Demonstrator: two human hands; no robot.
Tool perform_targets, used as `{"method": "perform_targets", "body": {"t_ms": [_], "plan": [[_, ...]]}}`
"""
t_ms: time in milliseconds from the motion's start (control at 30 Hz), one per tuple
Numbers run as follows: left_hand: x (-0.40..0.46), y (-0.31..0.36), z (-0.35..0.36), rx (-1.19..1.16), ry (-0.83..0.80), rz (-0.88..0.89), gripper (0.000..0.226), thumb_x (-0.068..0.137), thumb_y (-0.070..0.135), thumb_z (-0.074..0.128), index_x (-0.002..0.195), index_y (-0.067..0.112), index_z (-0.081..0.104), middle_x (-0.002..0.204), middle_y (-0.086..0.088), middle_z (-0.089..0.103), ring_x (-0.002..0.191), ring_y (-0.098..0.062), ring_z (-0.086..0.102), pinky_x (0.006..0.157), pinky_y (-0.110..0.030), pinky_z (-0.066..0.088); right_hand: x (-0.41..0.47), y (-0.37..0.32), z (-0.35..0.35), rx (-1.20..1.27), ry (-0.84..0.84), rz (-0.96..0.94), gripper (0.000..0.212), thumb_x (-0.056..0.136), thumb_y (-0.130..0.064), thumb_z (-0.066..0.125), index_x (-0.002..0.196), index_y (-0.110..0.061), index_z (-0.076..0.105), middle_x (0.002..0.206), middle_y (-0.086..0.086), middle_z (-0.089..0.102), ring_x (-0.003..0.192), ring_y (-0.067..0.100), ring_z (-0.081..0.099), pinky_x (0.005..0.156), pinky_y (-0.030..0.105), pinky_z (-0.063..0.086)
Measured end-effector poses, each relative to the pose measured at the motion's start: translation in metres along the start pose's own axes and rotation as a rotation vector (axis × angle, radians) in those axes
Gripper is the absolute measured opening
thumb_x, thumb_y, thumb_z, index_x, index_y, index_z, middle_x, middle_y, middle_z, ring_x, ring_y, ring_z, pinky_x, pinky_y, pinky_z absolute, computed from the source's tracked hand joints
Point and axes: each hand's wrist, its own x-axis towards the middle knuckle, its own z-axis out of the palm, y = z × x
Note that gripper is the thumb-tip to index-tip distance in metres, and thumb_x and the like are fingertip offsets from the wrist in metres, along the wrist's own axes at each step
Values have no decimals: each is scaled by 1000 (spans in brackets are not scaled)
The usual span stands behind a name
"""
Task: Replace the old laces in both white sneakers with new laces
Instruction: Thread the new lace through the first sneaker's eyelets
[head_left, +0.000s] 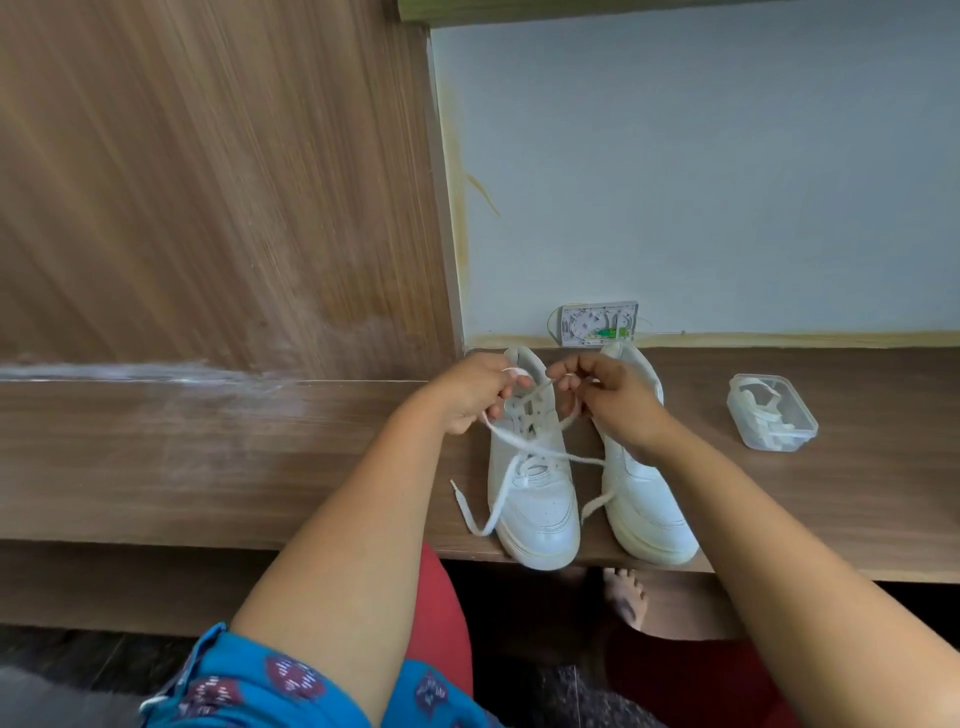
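Both hands on the lace of the left sneaker, at its far eyelets.

Left hand (470, 395) and right hand (608, 397) each pinch the lace (519, 441) above the left sneaker (535, 499); right sneaker (644, 499) sits just beside, near the desk (260, 467) edge. Lace is light, limp, flat: grip near the tip to feed it. Box (771, 413) at right probably holds the other laces.

You have two white sneakers: left sneaker (535, 499) and right sneaker (647, 499). You have one loose lace (519, 444) threaded through the left one, and one clear plastic container (772, 413) holding further laces, count unclear. Your two hands, left hand (470, 395) and right hand (615, 397), make up the rest.
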Motion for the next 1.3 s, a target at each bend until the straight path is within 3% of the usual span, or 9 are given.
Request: {"method": "perform_targets", "body": {"t_ms": [200, 467, 567, 667, 767, 867, 1033, 1167, 1300], "plan": [[-3, 7, 14, 783, 189, 433, 11, 77, 17, 62, 69, 17, 55, 66, 0, 55, 68, -20, 56, 55, -26, 38, 10, -11, 10, -90, -73, -274, 14, 96, -8, 53, 97, -17, 64, 91, -5, 68, 87, 15, 64, 82, 25, 49], [15, -4, 9, 944, 370, 757, 13, 90, 19, 60, 99, 12, 65, 95, -7, 67, 90, -28, 62, 74, -40, 50, 36, 25, 24, 69, 321, 9, 2, 86, -22, 69, 84, -21, 68, 78, -7, 67, 69, 8, 58, 66, 28, 46], [14, -5, 11, 835, 316, 712, 11, 90, 17, 60, 96, 14, 68, 96, -2, 69, 91, -21, 62, 76, -34, 48, 39, 34, 26, -7, 295, 12, 3, 84, -19, 69, 83, -18, 71, 77, -3, 68, 67, 9, 59, 64, 25, 46], [12, 4, 14, 616, 262, 385, 11, 88, 15, 64, 76, 14, 63, 79, -1, 62, 75, -19, 60, 63, -27, 44, 37, 41, 23, -212, 336, -83, 8, 82, -8, 66, 88, -12, 68, 85, -2, 67, 76, 14, 61, 68, 22, 48], [9, 8, 15, -45, 44, -68, 25, 91, 10, 61, 68, 13, 53, 59, 2, 38, 44, -7, 32, 39, -17, 24, 32, 32, 16, -167, 299, -85, 12, 83, -7, 59, 84, -16, 66, 86, -5, 67, 80, 12, 60, 70, 13, 44], [13, 9, 11, -429, -10, -145, 21, 97, 9, 50, 76, 9, 53, 58, 1, 33, 38, -4, 23, 35, -14, 15, 26, 13, 12, 83, 45, 34, 9, 87, -16, 57, 88, -18, 67, 81, -1, 69, 76, 13, 62, 74, 28, 48], [8, 8, 7, -261, -48, -77, 13, 96, 12, 56, 84, 9, 58, 66, 1, 48, 41, -2, 29, 34, -13, 18, 14, 4, 22, -157, 143, -30, 28, 81, -30, 74, 103, -23, 58, 79, -1, 66, 70, 8, 61, 69, 22, 48], [1, 6, 3, -5, 49, -18, 16, 95, 25, 61, 89, 13, 68, 70, 5, 49, 54, -6, 33, 42, -18, 25, 8, -7, 13, 158, -25, 181, 28, 79, -16, 69, 103, -18, 56, 86, 6, 71, 84, 20, 65, 80, 37, 49], [-5, 8, 4, 94, 56, 32, 20, 95, 30, 60, 88, 15, 70, 89, 5, 61, 80, -7, 49, 65, -26, 38, -8, -38, -20, -290, -86, 100, 19, 94, -39, 57, 95, -21, 58, 59, -4, 64, 53, 3, 57, 61, 25, 44]]}}
